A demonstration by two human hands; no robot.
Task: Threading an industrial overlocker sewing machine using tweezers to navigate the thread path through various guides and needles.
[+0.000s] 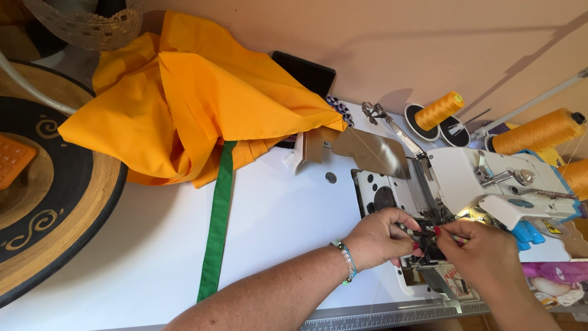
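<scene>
White bench, beige wall far, both hands at sewing machine needle area, left hand and right hand fingers pinched closed on thread, orange fabric far left, green strip, orange thread cones right

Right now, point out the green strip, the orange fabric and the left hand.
green strip (pixel 217 233), head view, middle of its length on the white table.
orange fabric (pixel 184 98), head view, centre of the bunched cloth.
left hand (pixel 383 236), head view, back of the hand.
</scene>
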